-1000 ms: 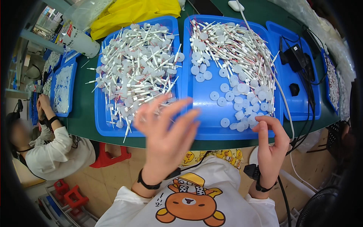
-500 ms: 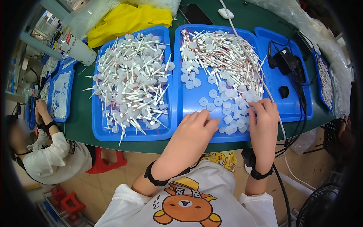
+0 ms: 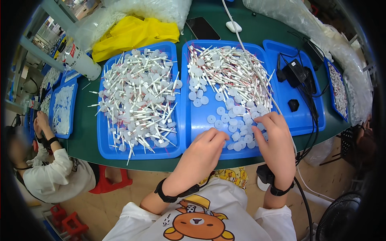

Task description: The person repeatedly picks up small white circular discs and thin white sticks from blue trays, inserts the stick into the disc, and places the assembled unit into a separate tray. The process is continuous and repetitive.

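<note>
While a co-worker in a white top (image 3: pixel 56 176) sits half cut off at the far left edge, hands over a small blue tray of white parts (image 3: pixel 63 109), the view runs right to a large blue tray (image 3: pixel 105 148) heaped with white sticks and discs tangled too thickly to tell apart one by one. Just beside it, the middle blue tray (image 3: pixel 201 149) holds a pile of sticks (image 3: pixel 229 74) at its far end and loose white discs (image 3: pixel 225 118) toward its near end. Both of the person's hands rest at that near end among the discs. The left hand (image 3: pixel 203 150) lies palm down with fingers curled under, so whether it pinches a disc cannot be told. The right hand (image 3: pixel 277 142) covers several discs, fingers bent and close together, its grip hidden too. Farther right, a third blue tray (image 3: pixel 281 48) carries a black adapter (image 3: pixel 295 72) and cables, and a further tray (image 3: pixel 338 90) bends away at the rim.
</note>
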The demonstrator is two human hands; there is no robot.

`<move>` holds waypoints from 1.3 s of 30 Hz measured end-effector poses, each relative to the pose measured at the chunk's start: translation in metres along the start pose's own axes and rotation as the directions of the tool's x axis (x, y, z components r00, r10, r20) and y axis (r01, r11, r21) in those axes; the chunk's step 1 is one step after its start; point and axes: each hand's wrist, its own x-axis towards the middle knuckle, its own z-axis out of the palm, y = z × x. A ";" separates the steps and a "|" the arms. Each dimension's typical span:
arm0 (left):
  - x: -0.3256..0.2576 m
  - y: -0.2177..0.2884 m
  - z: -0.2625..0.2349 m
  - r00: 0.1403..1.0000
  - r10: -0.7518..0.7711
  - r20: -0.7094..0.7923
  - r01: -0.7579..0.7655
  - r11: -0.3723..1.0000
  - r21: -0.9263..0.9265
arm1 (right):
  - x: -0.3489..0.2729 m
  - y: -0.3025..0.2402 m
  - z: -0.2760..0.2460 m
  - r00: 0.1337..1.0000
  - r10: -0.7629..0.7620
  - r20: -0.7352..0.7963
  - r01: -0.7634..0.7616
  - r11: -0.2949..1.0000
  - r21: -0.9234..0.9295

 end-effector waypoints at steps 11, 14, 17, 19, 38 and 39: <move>-0.003 -0.004 0.006 0.994 0.059 -0.089 -0.064 0.996 -0.060 | 0.154 -0.013 0.012 0.881 0.016 0.473 0.123 0.957 -0.261; -0.001 -0.005 0.003 0.997 0.047 -0.068 -0.055 0.991 -0.121 | 0.183 0.020 0.068 0.915 -0.285 0.287 0.328 0.938 -0.115; -0.003 -0.008 0.000 0.998 0.018 -0.062 -0.028 0.987 -0.160 | 0.189 0.021 0.095 0.883 -0.407 0.232 0.448 0.879 -0.162; -0.004 -0.010 -0.002 0.998 0.005 -0.057 -0.015 0.984 -0.175 | 0.175 0.015 0.098 0.892 -0.310 0.328 0.385 0.902 -0.194; -0.002 -0.014 -0.009 0.998 0.012 0.062 0.008 0.951 -0.308 | 0.200 0.010 0.037 0.864 -0.176 0.473 0.245 0.965 -0.090; -0.002 -0.013 -0.009 0.998 0.014 0.068 0.007 0.951 -0.308 | 0.209 0.034 0.063 0.895 -0.216 0.391 0.301 0.938 -0.170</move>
